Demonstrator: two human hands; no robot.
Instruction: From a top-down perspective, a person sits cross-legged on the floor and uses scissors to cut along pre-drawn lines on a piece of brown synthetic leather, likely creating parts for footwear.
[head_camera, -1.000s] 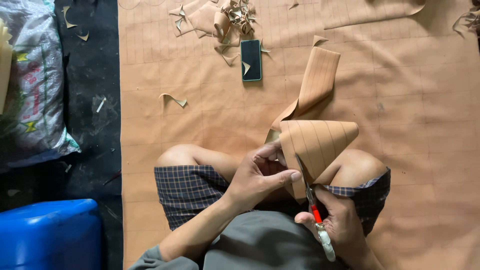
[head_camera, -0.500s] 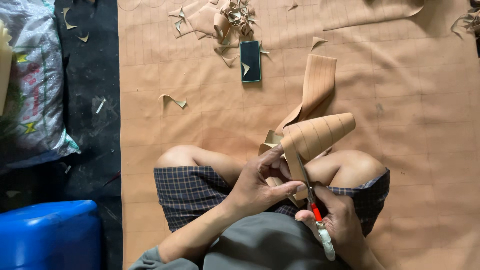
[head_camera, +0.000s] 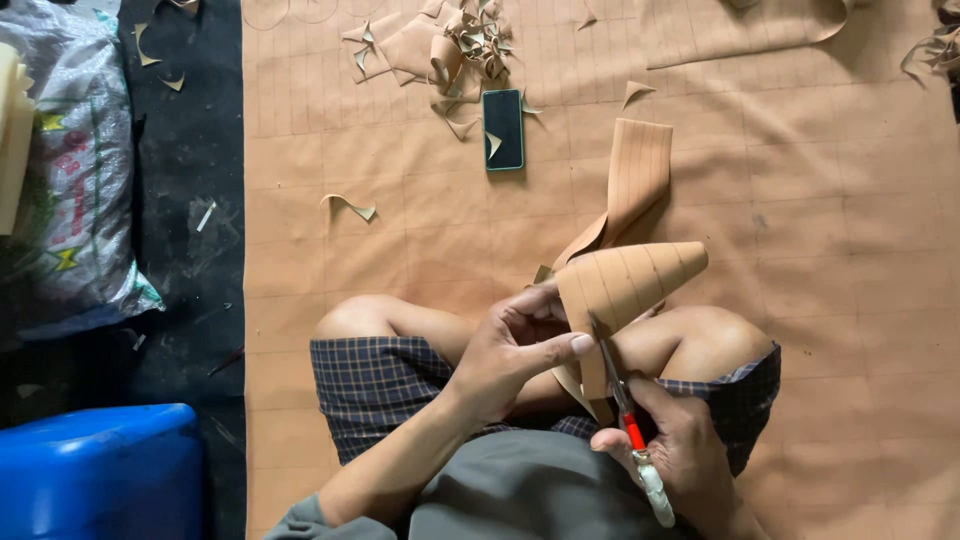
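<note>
I sit cross-legged on a tan sheet (head_camera: 820, 260) marked with a grid. My left hand (head_camera: 515, 350) grips a curled strip of the same tan material (head_camera: 625, 280), which loops up and trails away from me across the sheet. My right hand (head_camera: 680, 455) holds scissors (head_camera: 625, 410) with a red and white handle; their blades are at the curl's lower edge, between my knees.
A dark phone (head_camera: 503, 128) lies on the sheet ahead of me, beside a heap of tan offcuts (head_camera: 450, 45). One curled scrap (head_camera: 348, 206) lies to the left. A printed sack (head_camera: 75, 190) and a blue container (head_camera: 100, 470) stand on the dark floor at left.
The curled strip has turned in my left hand, its tip swinging to the right and lying flatter. My right hand with the scissors has stayed in place.
</note>
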